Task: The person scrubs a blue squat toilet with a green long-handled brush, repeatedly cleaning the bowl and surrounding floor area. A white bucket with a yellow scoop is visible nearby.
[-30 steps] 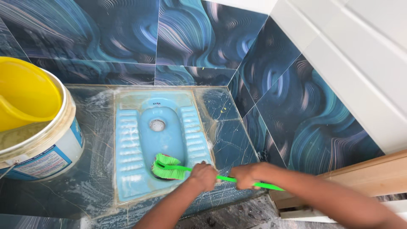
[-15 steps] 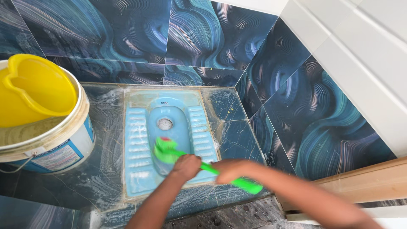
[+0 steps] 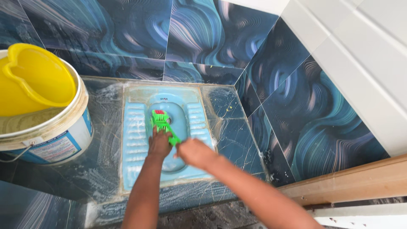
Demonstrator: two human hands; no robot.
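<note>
Brush [image 3: 162, 123] in bright green, with a red patch among its bristles, sits with its head down in the bowl of the pale blue squat pan [image 3: 135, 140], near the far end, and its handle runs back toward you between your 2 hands. Starting at your far left, a yellow jug [image 3: 34, 78] rests inside a white bucket [image 3: 63, 135] that stands on the wet dark floor tile beside the pan. The bucket's side carries a blue band and a rectangular white label with small dark print, curving round the lower wall and facing you; its wire bail hangs at the lower left. Next comes the pan itself, with 2 ribbed foot treads flanking the bowl and suds streaking its rim. Your left hand [image 3: 159, 144] lies over the bowl with its fingers curled tight around the handle just behind the brush head. Your right hand [image 3: 193, 152] follows just beside it, blurred, with its fingers wrapped around the handle's near end. Past it to your right, swirled blue wall tiles [image 3: 313, 118] rise, and a wooden door frame [image 3: 352, 180] crosses the lower right corner.
</note>
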